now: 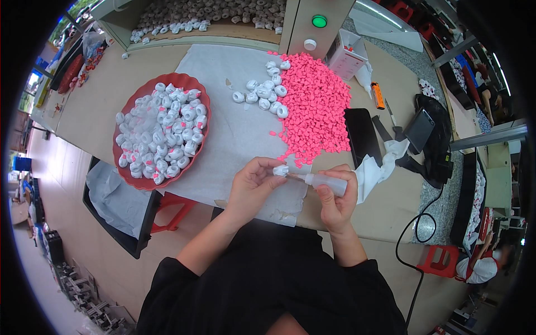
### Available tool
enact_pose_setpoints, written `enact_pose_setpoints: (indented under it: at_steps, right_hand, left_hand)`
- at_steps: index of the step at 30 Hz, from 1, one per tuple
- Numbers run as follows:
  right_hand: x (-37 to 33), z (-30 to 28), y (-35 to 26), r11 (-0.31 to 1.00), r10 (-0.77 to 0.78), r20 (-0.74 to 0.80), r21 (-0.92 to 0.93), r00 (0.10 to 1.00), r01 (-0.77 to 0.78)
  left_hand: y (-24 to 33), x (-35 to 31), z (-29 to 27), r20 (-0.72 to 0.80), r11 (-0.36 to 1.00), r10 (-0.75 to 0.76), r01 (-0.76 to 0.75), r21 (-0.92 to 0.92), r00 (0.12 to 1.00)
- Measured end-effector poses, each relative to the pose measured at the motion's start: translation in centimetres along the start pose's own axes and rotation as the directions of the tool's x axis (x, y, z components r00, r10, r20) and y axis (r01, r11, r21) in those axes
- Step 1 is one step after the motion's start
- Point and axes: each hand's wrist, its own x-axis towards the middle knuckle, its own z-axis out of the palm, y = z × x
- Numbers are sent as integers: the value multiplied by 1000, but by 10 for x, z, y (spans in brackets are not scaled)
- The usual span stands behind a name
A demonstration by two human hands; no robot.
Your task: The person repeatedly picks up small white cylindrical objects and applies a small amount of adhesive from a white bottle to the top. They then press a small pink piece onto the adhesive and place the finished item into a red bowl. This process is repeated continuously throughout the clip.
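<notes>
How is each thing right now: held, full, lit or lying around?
White piece: pinched in left hand
Bottle: held in right hand, tip pointing at white piece
Red bowl: heaped with white pieces
Pink pieces: piled loosely
White sheet: lying mostly flat
Box: top open
Green light: lit

Counted at the table (385, 204): 2 hands (252, 188), 1 squeeze bottle (329, 183), 1 held white piece (281, 170), about 14 loose white pieces (264, 92), 1 red bowl (140, 92) with well over 50 more, well over 100 pink pieces (315, 106), 1 white carton (346, 64), 1 green button (319, 21) and 1 white knob (310, 44).
</notes>
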Motion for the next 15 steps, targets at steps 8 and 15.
enact_pose_setpoints:
  at_steps: [8,15]
  right_hand:
    - [-2,-1,3,997,-42,-1,-62,999,42]
    - [-2,1,5,984,-116,-2,-136,993,114]
  left_hand:
    - [-1,0,0,6,1000,5,-5,16,1000]
    - [0,-1,1,-4,1000,-16,16,-12,1000]
